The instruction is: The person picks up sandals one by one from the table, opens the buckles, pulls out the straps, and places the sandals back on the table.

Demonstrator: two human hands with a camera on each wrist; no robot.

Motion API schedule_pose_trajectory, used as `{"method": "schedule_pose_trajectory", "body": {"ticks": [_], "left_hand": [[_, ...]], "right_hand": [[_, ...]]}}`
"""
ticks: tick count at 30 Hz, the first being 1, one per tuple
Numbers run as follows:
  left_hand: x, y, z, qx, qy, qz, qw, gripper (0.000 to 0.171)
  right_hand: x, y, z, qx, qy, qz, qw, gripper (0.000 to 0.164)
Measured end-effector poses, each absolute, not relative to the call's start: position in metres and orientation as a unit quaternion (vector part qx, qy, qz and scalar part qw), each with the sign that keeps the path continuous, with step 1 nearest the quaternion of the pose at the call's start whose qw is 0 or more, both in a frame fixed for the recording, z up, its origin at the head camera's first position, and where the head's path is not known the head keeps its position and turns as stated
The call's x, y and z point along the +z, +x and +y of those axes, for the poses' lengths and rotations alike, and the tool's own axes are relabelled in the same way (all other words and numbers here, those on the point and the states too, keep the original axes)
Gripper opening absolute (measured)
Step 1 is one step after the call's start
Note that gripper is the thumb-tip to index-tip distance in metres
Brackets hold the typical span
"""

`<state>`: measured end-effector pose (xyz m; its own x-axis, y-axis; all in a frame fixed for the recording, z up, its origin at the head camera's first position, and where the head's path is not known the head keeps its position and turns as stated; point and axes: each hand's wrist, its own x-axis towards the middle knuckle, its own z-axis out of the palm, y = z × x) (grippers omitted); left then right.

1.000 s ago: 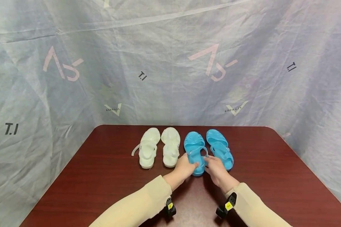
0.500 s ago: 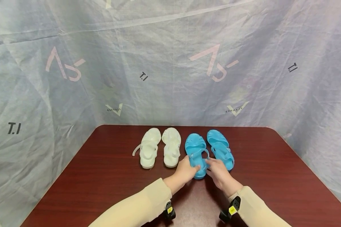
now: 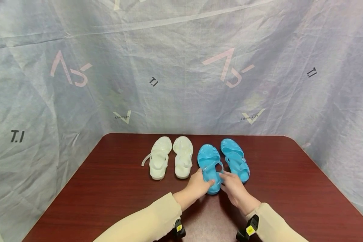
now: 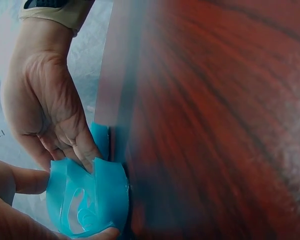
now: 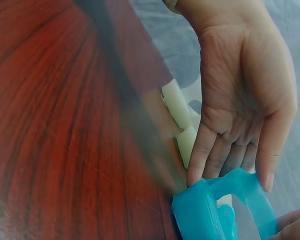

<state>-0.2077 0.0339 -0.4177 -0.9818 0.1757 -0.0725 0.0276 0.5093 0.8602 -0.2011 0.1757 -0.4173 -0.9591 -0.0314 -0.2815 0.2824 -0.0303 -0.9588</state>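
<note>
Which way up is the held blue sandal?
Right side up: in the head view, the held blue sandal shows its footbed facing up.

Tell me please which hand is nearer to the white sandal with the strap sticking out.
Left. The left hand is right of the white sandal and nearer the person, holding a blue sandal; the right hand is farther right, at that blue sandal's right side.

Left sleeve (image 3: 145,222) and right sleeve (image 3: 276,227) alike: long, plain, pale cream, softly creased; left hand (image 3: 197,184) and right hand (image 3: 235,191) bare; black blocky gear at both wrists, left device (image 3: 177,232) and right device (image 3: 253,222); yellow label on each, print too small to read; cuff (image 4: 47,19) tan in left wrist view, black gear against it.
</note>
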Motion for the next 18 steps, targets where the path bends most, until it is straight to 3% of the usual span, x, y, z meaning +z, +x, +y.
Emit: {"method": "schedule_pose_trajectory", "body": {"ticks": [18], "left_hand": [[-0.419,-0.196,0.033,0.488,0.066,0.868,0.066,0.071]], "right_hand": [[-0.417,-0.189,0.172,-0.705,0.094,0.695,0.105,0.059]]}}
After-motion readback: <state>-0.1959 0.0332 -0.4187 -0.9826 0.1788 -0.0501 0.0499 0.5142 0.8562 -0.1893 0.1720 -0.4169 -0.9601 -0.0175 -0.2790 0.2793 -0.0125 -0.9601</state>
